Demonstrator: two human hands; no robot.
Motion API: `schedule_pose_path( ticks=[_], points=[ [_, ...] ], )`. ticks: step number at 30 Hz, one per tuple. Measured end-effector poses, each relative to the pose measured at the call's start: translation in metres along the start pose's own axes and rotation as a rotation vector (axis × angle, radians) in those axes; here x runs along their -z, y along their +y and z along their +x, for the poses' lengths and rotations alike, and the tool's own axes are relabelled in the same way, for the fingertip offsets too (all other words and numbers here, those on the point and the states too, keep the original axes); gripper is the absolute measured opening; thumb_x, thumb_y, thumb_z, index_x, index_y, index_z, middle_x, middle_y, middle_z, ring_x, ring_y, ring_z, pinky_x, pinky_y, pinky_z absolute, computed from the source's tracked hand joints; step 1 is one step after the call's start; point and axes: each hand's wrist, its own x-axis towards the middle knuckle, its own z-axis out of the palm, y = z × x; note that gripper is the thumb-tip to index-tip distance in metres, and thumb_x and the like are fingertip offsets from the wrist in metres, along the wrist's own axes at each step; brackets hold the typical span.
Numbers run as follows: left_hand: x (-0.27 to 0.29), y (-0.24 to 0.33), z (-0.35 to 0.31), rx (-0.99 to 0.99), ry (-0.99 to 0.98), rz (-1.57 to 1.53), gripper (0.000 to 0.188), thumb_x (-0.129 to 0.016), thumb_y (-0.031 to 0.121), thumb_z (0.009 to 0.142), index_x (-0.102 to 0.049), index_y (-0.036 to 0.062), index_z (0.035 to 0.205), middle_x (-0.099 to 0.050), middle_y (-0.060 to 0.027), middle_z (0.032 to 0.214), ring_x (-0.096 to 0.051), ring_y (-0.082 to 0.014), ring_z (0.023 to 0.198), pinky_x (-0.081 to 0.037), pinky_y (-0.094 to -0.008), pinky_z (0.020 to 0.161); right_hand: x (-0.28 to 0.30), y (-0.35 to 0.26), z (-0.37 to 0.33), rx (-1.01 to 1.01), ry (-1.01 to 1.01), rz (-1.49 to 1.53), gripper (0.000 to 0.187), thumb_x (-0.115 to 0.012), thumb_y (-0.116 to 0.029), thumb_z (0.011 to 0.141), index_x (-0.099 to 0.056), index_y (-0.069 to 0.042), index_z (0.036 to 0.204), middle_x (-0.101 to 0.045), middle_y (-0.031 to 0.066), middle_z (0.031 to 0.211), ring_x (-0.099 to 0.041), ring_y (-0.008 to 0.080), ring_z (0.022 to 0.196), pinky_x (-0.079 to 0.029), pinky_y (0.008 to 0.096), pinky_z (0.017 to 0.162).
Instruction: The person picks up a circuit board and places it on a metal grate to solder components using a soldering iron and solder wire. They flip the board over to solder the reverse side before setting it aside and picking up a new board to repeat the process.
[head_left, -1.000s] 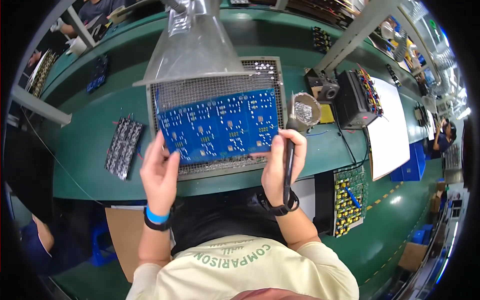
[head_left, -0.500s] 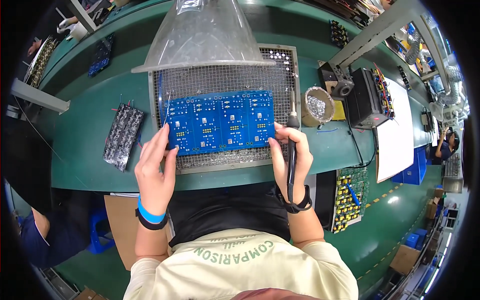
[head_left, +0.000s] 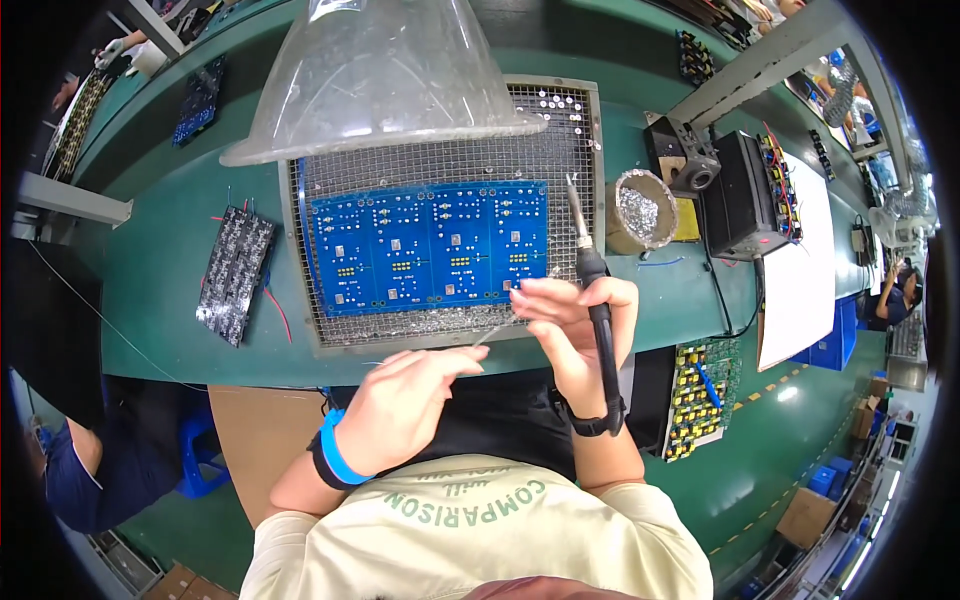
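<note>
1. Toward the table's (head_left: 160,330) left end lies a dark circuit board (head_left: 236,275), a red wire (head_left: 279,312) beside its right edge.
2. A clear hood (head_left: 385,90) covers the mesh tray's (head_left: 560,150) far left corner.
3. The left hand (head_left: 400,410) is at the table's near edge, nearer the body than the tray, with bent fingers pinching a thin pale strand (head_left: 493,332) that points toward the right hand.
4. The blue circuit board (head_left: 430,245) lies flat on the tray, closer to its near edge than its far one; it is beyond the left hand and well apart from it.
5. The right hand (head_left: 583,345) is by the board's near right corner, its fingers loosely curved and holding a soldering iron (head_left: 605,345). The fingertips overlap that corner in view; whether they touch it, I cannot tell. The iron's tip points away from the body, over the tray's right side.
6. Just beside the tray's right edge stands a cup (head_left: 620,235) of silvery scraps.
</note>
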Motion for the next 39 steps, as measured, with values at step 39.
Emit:
schedule_pose_path(
  ticks=[39],
  points=[
    [-0.001, -0.008, 0.013, -0.129, 0.413, 0.554, 0.040, -0.075, -0.006, 0.067, -0.075, 0.0090, 0.105, -0.050, -0.0019, 0.061, -0.048, -0.0183, 0.054, -0.039, -0.0313, 0.052, 0.032, 0.019, 0.010, 0.008, 0.256, 0.113, 0.029, -0.050, 0.007, 0.094, -0.034, -0.007, 0.114, -0.066, 0.0243, 0.099, -0.068, 0.0211, 0.066, -0.056, 0.0282, 0.065]
  ],
)
